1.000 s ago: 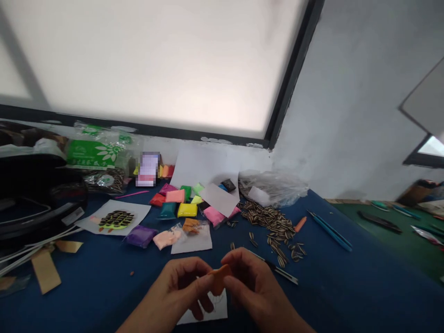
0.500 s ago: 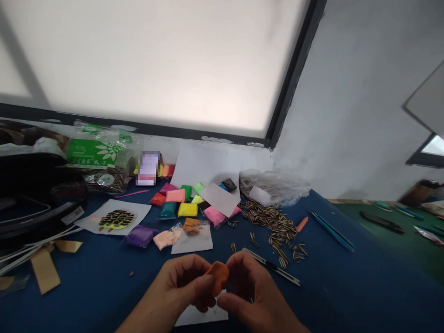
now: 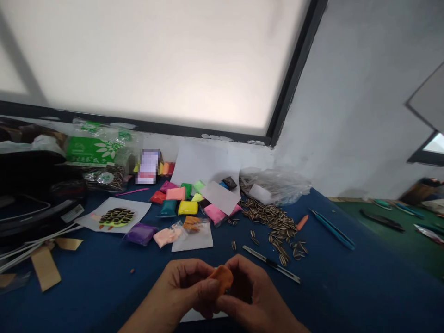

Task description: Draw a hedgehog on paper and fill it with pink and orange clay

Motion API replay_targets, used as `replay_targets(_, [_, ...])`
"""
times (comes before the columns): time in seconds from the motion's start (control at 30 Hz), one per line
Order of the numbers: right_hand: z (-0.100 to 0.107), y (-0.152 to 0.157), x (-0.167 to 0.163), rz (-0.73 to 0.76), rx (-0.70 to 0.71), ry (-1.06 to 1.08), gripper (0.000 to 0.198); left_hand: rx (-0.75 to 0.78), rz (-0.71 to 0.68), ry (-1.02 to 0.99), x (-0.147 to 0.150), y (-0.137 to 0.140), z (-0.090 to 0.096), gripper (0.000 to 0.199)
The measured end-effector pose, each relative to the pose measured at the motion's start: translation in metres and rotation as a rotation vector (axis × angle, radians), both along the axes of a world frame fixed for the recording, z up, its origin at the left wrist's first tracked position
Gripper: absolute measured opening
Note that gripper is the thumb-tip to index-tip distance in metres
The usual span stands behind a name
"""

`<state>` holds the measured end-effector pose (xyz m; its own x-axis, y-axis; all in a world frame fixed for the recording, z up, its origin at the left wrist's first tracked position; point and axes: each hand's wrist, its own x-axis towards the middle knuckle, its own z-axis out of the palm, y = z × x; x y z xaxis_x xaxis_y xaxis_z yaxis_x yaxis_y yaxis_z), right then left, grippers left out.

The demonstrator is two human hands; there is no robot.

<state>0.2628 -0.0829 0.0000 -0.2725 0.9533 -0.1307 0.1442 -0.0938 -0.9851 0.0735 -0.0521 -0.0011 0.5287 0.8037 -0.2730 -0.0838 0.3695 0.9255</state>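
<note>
A flattened lump of orange modelling clay [image 3: 225, 278] is held up above the blue tabletop. My left hand [image 3: 183, 291] pinches it between thumb and curled fingers. From the other side, my right hand [image 3: 258, 293] closes its index finger and thumb on the clay's right edge. The clay's lower part is hidden behind the fingers. Below the hands lies a piece of white paper [image 3: 194, 315], mostly covered. Just beyond my right hand rests a slim utility knife [image 3: 270, 263]. Farther off, more orange clay [image 3: 191, 224] sits in clear wrapping on a white paper.
Packs of coloured clay, including purple [image 3: 140, 234] and yellow [image 3: 188, 207], lie ahead. A clay figure with dark seeds [image 3: 117, 217] lies on paper at left. Sunflower seeds [image 3: 267, 216] are heaped at right, near blue tweezers [image 3: 333, 230]. Black equipment [image 3: 34, 180] stands far left.
The orange clay has shifted slightly right and its outline has turned. My right thumb and index finger have closed in on it, and my left hand still grips it.
</note>
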Motion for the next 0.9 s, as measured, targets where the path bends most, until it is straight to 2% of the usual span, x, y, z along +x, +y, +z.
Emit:
replay_targets(0.27, [-0.004, 0.0, 0.001, 0.03, -0.026, -0.01, 0.036, 0.02, -0.04, 0.03, -0.002, -0.002, 0.001, 0.047])
replay_targets(0.47, [0.009, 0.0, 0.005, 0.011, 0.091, -0.058, 0.047, -0.011, 0.015, 0.041, 0.0, -0.003, 0.009, 0.05])
replay_targets(0.6, [0.011, 0.0, 0.005, -0.021, 0.137, -0.076, 0.048, -0.029, -0.008, 0.04, 0.002, -0.001, 0.012, 0.053])
replay_targets(0.77, [0.009, 0.0, 0.001, 0.04, 0.092, -0.025, 0.047, 0.033, -0.07, 0.04, 0.002, 0.0, 0.008, 0.051])
replay_targets(0.9, [0.009, -0.001, 0.002, 0.029, 0.065, 0.005, 0.047, 0.01, -0.025, 0.064, 0.003, 0.001, 0.009, 0.053])
